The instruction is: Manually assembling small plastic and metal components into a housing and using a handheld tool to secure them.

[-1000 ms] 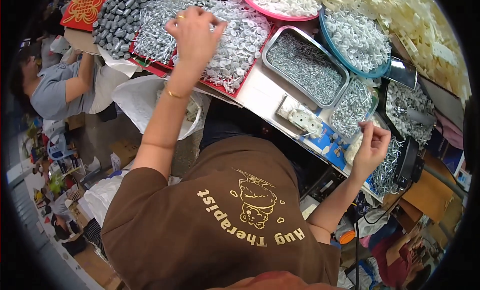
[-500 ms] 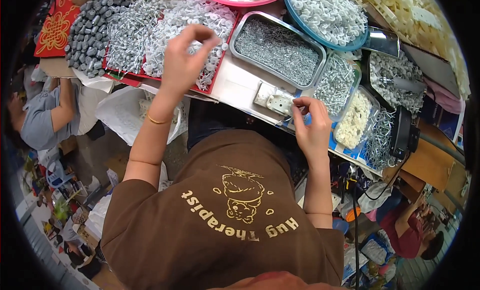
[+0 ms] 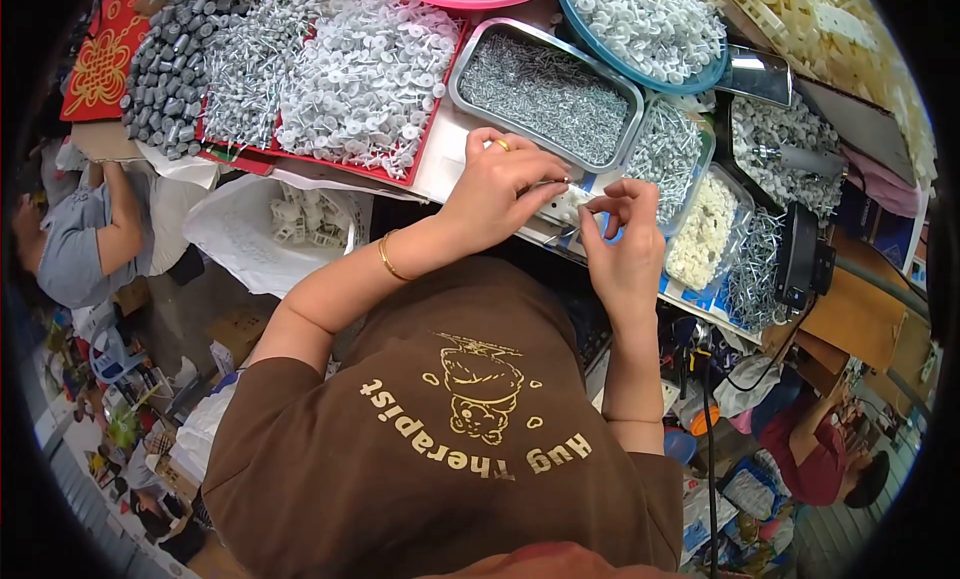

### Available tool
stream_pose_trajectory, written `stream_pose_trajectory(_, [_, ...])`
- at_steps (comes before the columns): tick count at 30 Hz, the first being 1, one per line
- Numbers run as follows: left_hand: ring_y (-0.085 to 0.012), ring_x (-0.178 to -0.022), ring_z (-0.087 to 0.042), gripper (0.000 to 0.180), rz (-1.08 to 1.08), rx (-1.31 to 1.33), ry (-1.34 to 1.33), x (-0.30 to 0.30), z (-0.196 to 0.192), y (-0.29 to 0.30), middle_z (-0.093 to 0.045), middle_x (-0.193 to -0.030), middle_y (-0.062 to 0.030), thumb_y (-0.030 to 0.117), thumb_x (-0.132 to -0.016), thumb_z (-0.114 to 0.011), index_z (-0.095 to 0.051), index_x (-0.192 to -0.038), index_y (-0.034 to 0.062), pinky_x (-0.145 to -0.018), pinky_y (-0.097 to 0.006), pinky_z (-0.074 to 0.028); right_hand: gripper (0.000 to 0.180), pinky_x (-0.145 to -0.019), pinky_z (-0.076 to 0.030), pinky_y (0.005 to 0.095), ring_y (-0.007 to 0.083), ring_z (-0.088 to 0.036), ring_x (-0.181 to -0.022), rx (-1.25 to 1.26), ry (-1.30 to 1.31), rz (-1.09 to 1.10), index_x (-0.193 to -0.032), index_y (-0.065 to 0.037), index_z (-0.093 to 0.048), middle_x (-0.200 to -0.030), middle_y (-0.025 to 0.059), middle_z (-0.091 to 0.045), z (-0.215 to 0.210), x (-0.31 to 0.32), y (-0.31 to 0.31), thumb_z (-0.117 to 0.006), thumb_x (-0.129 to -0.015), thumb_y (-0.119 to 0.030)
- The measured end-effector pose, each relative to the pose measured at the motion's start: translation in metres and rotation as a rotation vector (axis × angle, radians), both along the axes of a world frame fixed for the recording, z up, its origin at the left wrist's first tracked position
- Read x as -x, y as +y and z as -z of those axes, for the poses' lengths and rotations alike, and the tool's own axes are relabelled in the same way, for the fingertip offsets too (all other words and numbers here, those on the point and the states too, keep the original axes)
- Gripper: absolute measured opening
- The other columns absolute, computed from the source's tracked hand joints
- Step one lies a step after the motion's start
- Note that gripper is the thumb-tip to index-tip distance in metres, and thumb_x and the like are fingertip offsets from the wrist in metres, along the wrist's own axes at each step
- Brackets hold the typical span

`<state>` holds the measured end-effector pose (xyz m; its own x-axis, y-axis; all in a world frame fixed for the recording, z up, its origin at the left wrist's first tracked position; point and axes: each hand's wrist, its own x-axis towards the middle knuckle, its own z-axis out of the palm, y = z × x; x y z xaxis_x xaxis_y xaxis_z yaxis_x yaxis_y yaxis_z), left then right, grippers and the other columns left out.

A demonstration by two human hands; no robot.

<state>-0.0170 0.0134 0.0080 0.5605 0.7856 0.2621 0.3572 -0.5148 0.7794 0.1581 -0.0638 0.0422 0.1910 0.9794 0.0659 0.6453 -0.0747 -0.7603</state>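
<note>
Head view: the left hand [image 3: 510, 184], just above the centre of the frame, has its thumb and fingertips pressed together; whether something small lies between them is too small to tell. Beside it the right hand [image 3: 622, 244] curls thumb and forefinger near each other, and I cannot tell whether they grip anything. Between and below the fingertips, at the near edge of the white-topped table [image 3: 435, 169], sits a pale plastic part [image 3: 560, 211], partly hidden by the hands.

Just beyond is a metal tray [image 3: 455, 87] of small screws [image 3: 545, 91]. To the right of the frame stand a clear tub of nails [image 3: 667, 151] and another of cream pieces [image 3: 703, 229]; toward the upper left, white plugs [image 3: 365, 84] and grey plugs [image 3: 172, 84] are heaped. A blue bowl [image 3: 672, 88] fills the upper right.

Farther out, a white bag [image 3: 225, 229] hangs open at left; a person in grey [image 3: 90, 224] is beyond it, and another in dark red [image 3: 803, 454] is at lower right.
</note>
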Motion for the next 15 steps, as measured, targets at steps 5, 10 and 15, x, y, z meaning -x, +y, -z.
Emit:
stream_pose_trajectory(5, [-0.0145, -0.1, -0.063, 0.009, 0.003, 0.006, -0.002, 0.001, 0.002, 0.0, -0.074, -0.102, 0.0013, 0.018, -0.087, -0.074, -0.073, -0.093, 0.0102, -0.097, -0.04, -0.027, 0.04, -0.057, -0.045, 0.0282, 0.0133, -0.053, -0.063, -0.084, -0.125, -0.064, -0.111, -0.003, -0.048, -0.085, 0.0076, -0.065, 0.006, 0.0, 0.003, -0.072, -0.081, 0.003])
stream_pose_trajectory(10, [-0.0147, -0.1, -0.063, 0.008, 0.002, 0.015, -0.008, -0.001, 0.004, -0.003, -0.074, -0.102, 0.0015, 0.017, -0.087, -0.074, -0.073, -0.091, 0.0103, -0.097, -0.041, -0.027, 0.041, -0.063, -0.049, 0.0332, 0.0208, -0.063, -0.072, -0.063, -0.17, -0.092, -0.113, -0.003, -0.047, -0.087, 0.0107, -0.065, -0.002, 0.001, 0.005, -0.071, -0.081, 0.005])
stream_pose_trajectory(15, [-0.0149, -0.1, -0.063, 0.007, -0.002, -0.001, -0.013, -0.003, 0.008, -0.004, -0.074, -0.101, 0.0021, 0.017, -0.086, -0.075, -0.073, -0.09, 0.011, -0.097, -0.041, -0.027, 0.04, -0.067, -0.05, 0.037, 0.0264, -0.067, -0.079, -0.049, -0.172, -0.102, -0.113, -0.002, -0.048, -0.089, 0.0123, -0.065, -0.006, 0.003, 0.005, -0.071, -0.081, 0.005])
